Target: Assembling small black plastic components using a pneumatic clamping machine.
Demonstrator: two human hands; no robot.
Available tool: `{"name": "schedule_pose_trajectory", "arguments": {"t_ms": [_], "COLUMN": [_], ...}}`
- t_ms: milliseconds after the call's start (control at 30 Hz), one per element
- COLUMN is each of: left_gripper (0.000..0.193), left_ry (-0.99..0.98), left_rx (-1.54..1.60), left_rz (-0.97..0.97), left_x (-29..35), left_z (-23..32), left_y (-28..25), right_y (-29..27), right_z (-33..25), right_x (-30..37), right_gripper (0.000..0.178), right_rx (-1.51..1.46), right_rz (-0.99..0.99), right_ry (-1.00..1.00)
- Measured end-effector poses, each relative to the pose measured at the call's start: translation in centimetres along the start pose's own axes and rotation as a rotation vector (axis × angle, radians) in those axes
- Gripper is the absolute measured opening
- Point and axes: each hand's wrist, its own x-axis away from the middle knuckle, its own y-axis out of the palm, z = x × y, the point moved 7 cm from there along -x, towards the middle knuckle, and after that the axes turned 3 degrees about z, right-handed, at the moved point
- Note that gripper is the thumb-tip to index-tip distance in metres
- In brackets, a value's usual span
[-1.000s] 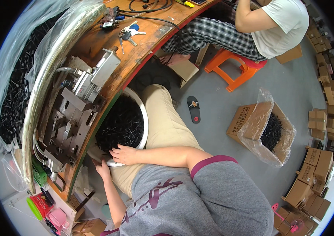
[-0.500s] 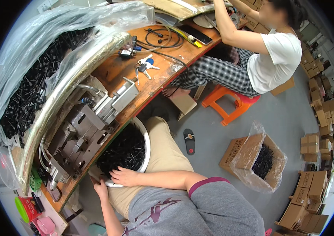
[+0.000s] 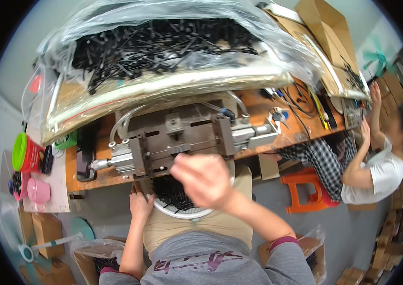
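Observation:
A white basin (image 3: pixel 196 212) full of black thin plastic pieces (image 3: pixel 170 191) rests on my lap, partly under the bench edge. My left hand (image 3: pixel 141 205) grips the basin's left rim. Above the basin, in front of a dark metal clamping fixture (image 3: pixel 201 137), my right hand (image 3: pixel 206 181) is blurred by motion. Its fingers are bunched together toward the fixture's front; whatever may be between them is hidden by the blur. A small metal block (image 3: pixel 178 148) sits at the front middle of the fixture, just beyond my right fingertips.
Behind the fixture, a plastic-lined tray (image 3: pixel 173 81) holds a heap of black pieces (image 3: pixel 163 45). Keys (image 3: pixel 279 116) and cables lie right on the wooden bench (image 3: pixel 301 133). A co-worker (image 3: pixel 372 166) sits at the far right. Pink cup (image 3: pixel 39 190) at left.
My view has swung left, so the fixture is now centred. My right hand has risen from the basin's pieces toward the fixture; my left hand stays at the rim.

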Motion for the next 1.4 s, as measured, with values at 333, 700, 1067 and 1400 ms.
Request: {"name": "schedule_pose_trajectory", "arguments": {"t_ms": [333,700,1067,1400], "left_gripper": [0.069,0.064,0.082,0.088], "left_ry": [0.600,0.777,0.902,1.017], "left_rx": [0.321,0.546,0.599,0.664], "left_rz": [0.143,0.185,0.216,0.221], "left_x": [5.0,6.5,6.5,6.0], "left_z": [12.5,14.0,16.5,18.8], "left_y": [-7.4,-10.1,-12.9,-14.5], "right_y": [2.0,8.0,2.3,-3.4], "right_z": [12.0,19.4,19.5,20.8], "right_x": [-19.7,-21.1,-22.6,-23.0], "right_gripper": [0.050,0.051,0.029,0.028], "right_rx": [0.532,0.603,0.219,-0.018], "right_rz": [-0.486,-0.870,-0.722,-0.336], "right_ry": [0.048,0.302,0.518,0.543]}}
